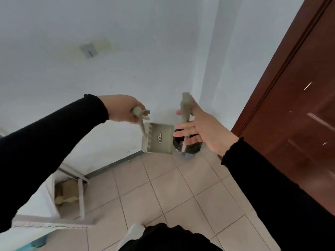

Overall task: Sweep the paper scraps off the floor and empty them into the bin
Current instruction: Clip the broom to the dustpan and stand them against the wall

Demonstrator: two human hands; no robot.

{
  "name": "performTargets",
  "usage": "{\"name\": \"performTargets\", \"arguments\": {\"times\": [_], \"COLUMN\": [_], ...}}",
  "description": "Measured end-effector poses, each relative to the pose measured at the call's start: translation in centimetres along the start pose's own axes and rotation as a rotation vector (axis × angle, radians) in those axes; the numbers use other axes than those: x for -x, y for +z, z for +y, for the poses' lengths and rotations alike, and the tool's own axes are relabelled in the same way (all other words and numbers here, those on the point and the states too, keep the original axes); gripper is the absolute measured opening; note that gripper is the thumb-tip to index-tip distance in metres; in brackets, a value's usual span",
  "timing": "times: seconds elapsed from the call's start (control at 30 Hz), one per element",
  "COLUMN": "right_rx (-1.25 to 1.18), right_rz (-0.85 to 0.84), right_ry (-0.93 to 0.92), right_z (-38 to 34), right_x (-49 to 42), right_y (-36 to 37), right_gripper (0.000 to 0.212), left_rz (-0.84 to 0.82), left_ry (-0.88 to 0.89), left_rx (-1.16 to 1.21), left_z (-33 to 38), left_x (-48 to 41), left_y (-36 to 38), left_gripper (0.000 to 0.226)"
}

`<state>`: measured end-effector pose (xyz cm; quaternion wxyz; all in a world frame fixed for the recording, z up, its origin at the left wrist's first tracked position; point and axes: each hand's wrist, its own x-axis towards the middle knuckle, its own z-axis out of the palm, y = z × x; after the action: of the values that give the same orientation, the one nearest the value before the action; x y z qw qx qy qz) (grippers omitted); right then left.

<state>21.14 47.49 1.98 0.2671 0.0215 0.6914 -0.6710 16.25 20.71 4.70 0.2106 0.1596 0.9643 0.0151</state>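
The tiled floor [172, 192] shows no scraps nearby. The left hand [125, 109] has its fingers clamped on the dustpan [159, 139] handle. The right hand [203, 127], fingers spread, apparently pinches the broom [185, 113] loosely. Tilt the dustpan steeply over the corner bin [192, 147], keeping the broom clear.

Matt plastic dustpan [163, 131], broom [185, 109]; glossy door [290, 115]

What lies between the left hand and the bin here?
In the head view, the dustpan hangs there from the left hand, its edge beside the bin; the right hand holds the broom.
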Motion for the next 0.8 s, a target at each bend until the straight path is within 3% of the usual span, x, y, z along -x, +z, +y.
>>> {"name": "performTargets", "arguments": {"times": [0.13, 0.3, 0.47, 0.8], "right_rx": [0.303, 0.607, 0.858, 0.865], "right_rz": [-0.041, 0.089, 0.072, -0.048], "right_ry": [-0.267, -0.598, -0.748, -0.794], "right_z": [-6.0, -11.0, -13.1, -12.8], "right_x": [-1.1, -3.6, -6.0, -10.1], "right_y": [2.6, 6.1, 10.8, 17.3], "right_gripper": [0.067, 0.014, 0.016, 0.022], "left_rz": [0.128, 0.237, 0.283, 0.240], "left_ry": [-0.075, -0.099, -0.079, -0.099], "left_rx": [0.068, 0.137, 0.159, 0.302], "left_z": [-2.8, -5.0, -6.5, -13.0], "left_x": [2.0, 3.3, 4.2, 6.5], "left_y": [-3.1, -4.2, -4.9, -4.4], "left_gripper": [0.018, 0.017, 0.020, 0.029]}}
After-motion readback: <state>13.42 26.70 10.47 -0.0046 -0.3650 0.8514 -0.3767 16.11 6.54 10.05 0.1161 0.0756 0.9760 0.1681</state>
